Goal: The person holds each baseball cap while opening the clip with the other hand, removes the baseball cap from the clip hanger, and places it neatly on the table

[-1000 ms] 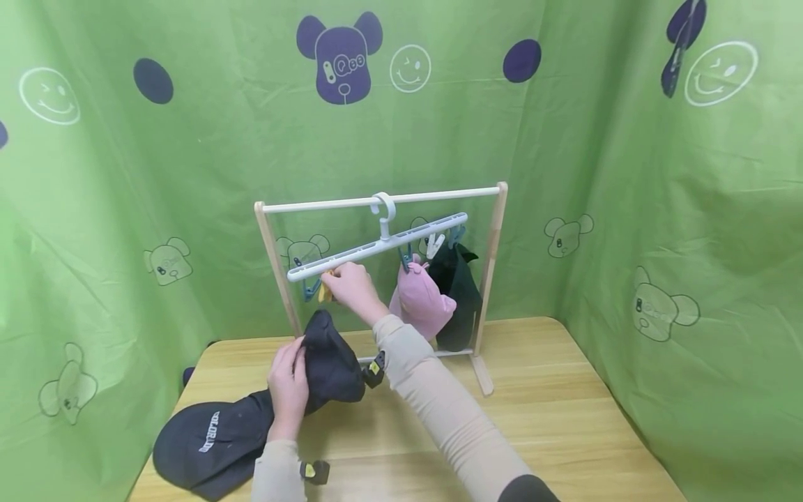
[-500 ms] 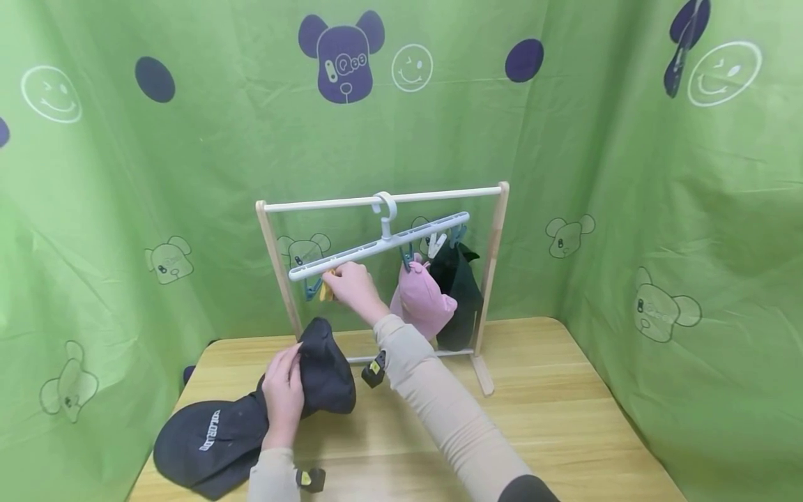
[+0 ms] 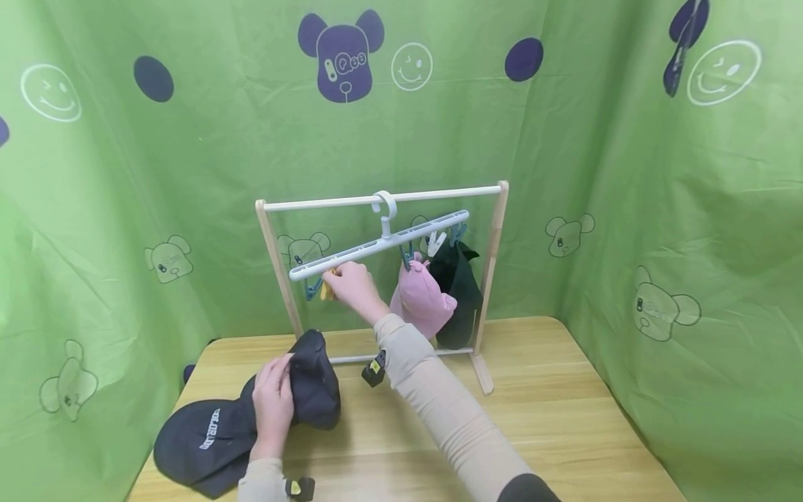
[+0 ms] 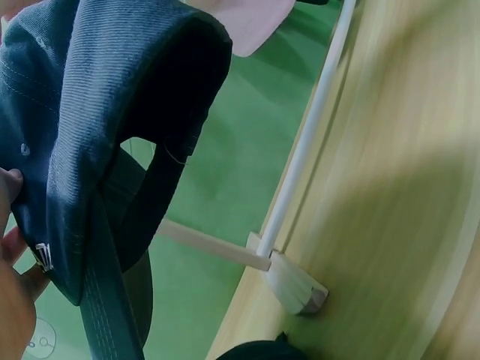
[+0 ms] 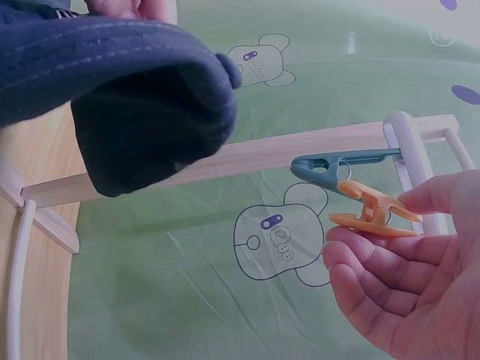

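My left hand (image 3: pixel 273 399) grips a dark navy baseball cap (image 3: pixel 316 385) by its edge, held over the table left of the rack. In the left wrist view the cap's strap (image 4: pixel 169 172) and its opening show, the thumb and fingers at one side. My right hand (image 3: pixel 356 287) pinches a yellow clothespin (image 5: pixel 373 211) under the left end of a white hanger (image 3: pixel 376 245); its jaws part slightly, with nothing between them. Beside it hangs a teal clothespin (image 5: pixel 322 166). A black cap (image 3: pixel 188 446) with white lettering lies on the table, partly behind my left forearm.
The hanger hooks over the top bar (image 3: pixel 445 195) of a wooden rack, tilted with its right end higher. A pink cap (image 3: pixel 422 303) and a dark green cap (image 3: pixel 461 300) hang at its right, near a white clothespin (image 3: pixel 436 243). Green curtains surround the wooden table (image 3: pixel 552 418).
My left hand has moved down and to the left with the navy cap, away from the hanger. The right hand stays at the yellow clothespin.
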Demonstrator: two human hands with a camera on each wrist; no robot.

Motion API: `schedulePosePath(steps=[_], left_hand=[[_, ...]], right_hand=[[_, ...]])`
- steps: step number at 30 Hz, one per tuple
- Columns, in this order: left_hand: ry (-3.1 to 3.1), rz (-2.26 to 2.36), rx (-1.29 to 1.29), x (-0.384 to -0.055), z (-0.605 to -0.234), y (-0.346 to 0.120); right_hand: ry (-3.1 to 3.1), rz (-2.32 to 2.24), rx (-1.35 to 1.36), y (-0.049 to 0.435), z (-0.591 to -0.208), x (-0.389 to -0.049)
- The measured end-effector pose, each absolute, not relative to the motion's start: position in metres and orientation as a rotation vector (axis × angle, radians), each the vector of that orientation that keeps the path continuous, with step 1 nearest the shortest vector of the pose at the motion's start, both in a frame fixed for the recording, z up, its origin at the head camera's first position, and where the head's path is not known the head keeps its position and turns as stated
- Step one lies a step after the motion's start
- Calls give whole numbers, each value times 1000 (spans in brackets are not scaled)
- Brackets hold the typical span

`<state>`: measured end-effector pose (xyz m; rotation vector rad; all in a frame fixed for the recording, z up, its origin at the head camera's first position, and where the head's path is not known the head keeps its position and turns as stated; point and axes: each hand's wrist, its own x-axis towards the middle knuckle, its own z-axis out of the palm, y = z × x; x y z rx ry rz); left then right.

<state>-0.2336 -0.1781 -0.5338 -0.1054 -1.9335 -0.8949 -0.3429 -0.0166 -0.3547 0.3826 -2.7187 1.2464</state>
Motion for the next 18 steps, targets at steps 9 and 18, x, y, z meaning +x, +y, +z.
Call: schedulePosePath(steps=[9,18], left_hand=[[-1972,-901,-75,-227,-534,-186],[-2003,-895,-57,-223,-537,-193]], right_hand=[[-2727,1229,369,-17,-355,-342],[-2722,1230,378,-16,-354,-341]])
